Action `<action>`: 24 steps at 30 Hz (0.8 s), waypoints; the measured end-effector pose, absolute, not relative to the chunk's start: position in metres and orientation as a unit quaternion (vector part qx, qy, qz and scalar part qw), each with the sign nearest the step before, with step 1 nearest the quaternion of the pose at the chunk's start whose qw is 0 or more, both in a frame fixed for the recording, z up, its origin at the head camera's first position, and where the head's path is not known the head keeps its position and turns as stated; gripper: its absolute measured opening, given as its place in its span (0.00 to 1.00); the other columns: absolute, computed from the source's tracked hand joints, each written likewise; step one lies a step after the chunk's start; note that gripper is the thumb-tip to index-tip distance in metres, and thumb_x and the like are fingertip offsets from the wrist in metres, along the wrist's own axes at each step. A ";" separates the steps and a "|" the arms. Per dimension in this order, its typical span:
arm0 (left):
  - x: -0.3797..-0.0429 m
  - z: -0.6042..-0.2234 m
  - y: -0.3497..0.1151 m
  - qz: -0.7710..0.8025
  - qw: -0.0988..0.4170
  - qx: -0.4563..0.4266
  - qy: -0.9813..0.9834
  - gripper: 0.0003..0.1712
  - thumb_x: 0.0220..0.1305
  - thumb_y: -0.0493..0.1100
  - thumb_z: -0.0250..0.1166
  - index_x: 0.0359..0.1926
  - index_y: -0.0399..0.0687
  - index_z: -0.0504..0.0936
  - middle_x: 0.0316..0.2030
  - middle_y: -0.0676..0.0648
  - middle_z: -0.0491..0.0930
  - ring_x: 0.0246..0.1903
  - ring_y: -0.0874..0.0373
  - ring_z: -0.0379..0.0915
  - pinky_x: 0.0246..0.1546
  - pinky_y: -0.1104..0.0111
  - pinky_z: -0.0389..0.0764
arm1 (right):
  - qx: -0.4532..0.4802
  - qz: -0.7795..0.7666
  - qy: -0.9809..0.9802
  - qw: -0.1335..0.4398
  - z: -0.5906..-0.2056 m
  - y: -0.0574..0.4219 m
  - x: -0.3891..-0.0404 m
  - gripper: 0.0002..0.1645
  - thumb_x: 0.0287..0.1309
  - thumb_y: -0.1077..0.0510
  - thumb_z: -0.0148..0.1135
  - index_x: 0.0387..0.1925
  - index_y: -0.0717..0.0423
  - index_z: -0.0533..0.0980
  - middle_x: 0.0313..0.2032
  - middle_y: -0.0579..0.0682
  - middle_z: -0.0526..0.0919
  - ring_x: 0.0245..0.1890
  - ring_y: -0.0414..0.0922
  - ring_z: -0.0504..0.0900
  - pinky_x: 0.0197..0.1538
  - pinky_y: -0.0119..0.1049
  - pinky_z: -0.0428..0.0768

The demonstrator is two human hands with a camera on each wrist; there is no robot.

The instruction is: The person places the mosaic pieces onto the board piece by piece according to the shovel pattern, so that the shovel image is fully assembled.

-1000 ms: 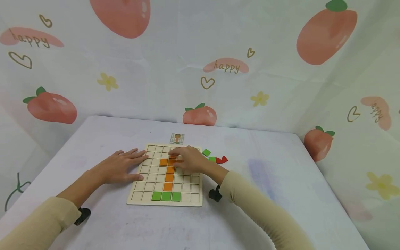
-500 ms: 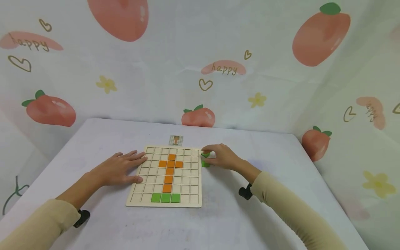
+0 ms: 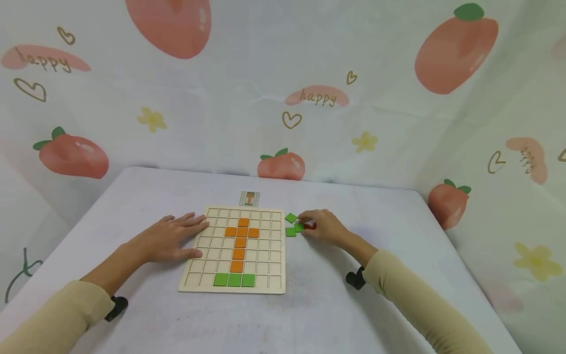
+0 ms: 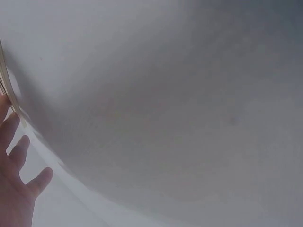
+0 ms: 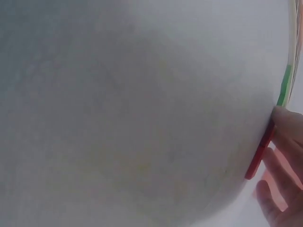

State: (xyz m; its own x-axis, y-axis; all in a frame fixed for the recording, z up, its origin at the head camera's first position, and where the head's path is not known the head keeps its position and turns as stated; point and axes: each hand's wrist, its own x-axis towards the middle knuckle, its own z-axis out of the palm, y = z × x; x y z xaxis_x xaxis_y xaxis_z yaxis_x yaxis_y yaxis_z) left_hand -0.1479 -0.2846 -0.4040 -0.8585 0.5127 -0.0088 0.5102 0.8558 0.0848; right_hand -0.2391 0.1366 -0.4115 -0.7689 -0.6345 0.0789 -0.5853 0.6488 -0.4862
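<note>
A pale wooden grid board (image 3: 265, 255) lies on the table, bearing an orange cross of square tiles (image 3: 239, 253) above a row of three green tiles (image 3: 234, 280). My left hand (image 3: 170, 239) rests on the board's left edge, its fingers spread; the left wrist view shows those fingers (image 4: 19, 153) at the edge too. Right of the board, my right hand (image 3: 326, 227) is over small red pieces (image 3: 311, 225), which it partly hides. In the right wrist view, thumb and fingers touch or nearly touch the red pieces (image 5: 260, 152), which lie flat; no lifting shows.
Three loose green tiles (image 3: 290, 231) lie between the board and my right hand. Behind the board is a small pattern card (image 3: 249, 198). A printed cloth backdrop (image 3: 212, 132) rises at the white table's (image 3: 376, 211) far edge.
My right hand has left the orange tiles on the board, passed over the loose green tiles and moved right to the red pieces. My left hand has stayed in place.
</note>
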 end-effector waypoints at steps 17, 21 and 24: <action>-0.149 -0.405 -0.285 0.042 0.022 0.259 0.965 0.50 0.61 0.75 0.56 0.72 0.47 0.68 0.71 0.44 0.66 0.70 0.37 0.59 0.61 0.37 0.64 | -0.350 -0.264 0.898 0.039 -0.407 0.133 -0.244 0.20 0.56 0.64 0.72 0.51 0.62 0.82 0.44 0.51 0.88 0.47 0.46 0.85 0.51 0.45 0.81; -0.149 -0.405 -0.285 0.042 0.022 0.259 0.965 0.49 0.61 0.75 0.56 0.72 0.47 0.68 0.71 0.44 0.66 0.70 0.37 0.59 0.60 0.37 0.64 | -0.351 -0.254 0.900 0.040 -0.404 0.130 -0.248 0.19 0.56 0.64 0.72 0.51 0.61 0.82 0.43 0.50 0.88 0.47 0.46 0.85 0.54 0.46 0.80; -0.149 -0.405 -0.285 0.043 0.021 0.259 0.965 0.49 0.61 0.75 0.56 0.72 0.47 0.68 0.71 0.44 0.66 0.70 0.37 0.59 0.61 0.37 0.64 | -0.349 -0.249 0.903 0.041 -0.402 0.127 -0.248 0.18 0.56 0.63 0.72 0.50 0.60 0.82 0.43 0.49 0.88 0.47 0.46 0.85 0.54 0.46 0.80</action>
State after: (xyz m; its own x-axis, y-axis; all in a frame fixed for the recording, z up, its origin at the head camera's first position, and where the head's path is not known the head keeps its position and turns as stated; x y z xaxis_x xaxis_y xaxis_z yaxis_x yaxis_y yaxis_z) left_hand -0.1489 -0.2852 -0.4052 -0.8651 0.5013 -0.0183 0.4976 0.8622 0.0947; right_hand -0.2481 0.1273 -0.4019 -0.7536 -0.6497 0.0998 -0.6087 0.6325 -0.4790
